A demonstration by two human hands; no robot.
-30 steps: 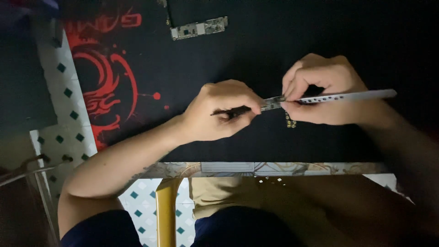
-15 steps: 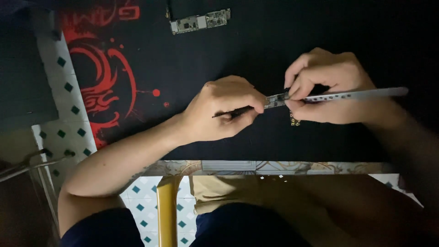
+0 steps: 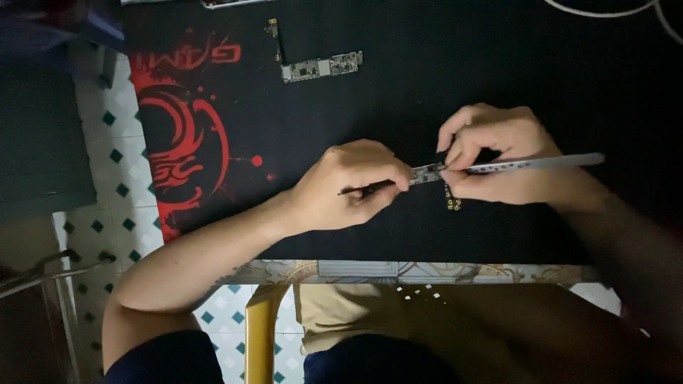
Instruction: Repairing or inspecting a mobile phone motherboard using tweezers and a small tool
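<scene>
Dim room; tiled floor in white with small green diamonds, seen past the near edge of the surface, which has a patterned rim. A yellow stool leg stands below that edge, between the person's knees.

Most of the surface is covered by a black mat with a red swirl design at its left end.

Nearest on the mat: both hands meeting over one small part. The left hand is curled closed, thumb and fingers pinching a thin dark tool that lies almost flat and points right. Its tip reaches a small narrow circuit board held just above the mat between the two hands.

The right hand is closed as well. Its fingertips bear on the right end of that board, and it grips long silver tweezers whose handle sticks out to the right past the knuckles. A short strip with gold contacts hangs from the board under the right hand; I cannot tell whether it touches the mat.

Farther off, well apart from the hands: a second, longer circuit board lies flat on the mat, with a thin dark strip running up from its left end. In the far right corner a pale cable curves out of view.
</scene>
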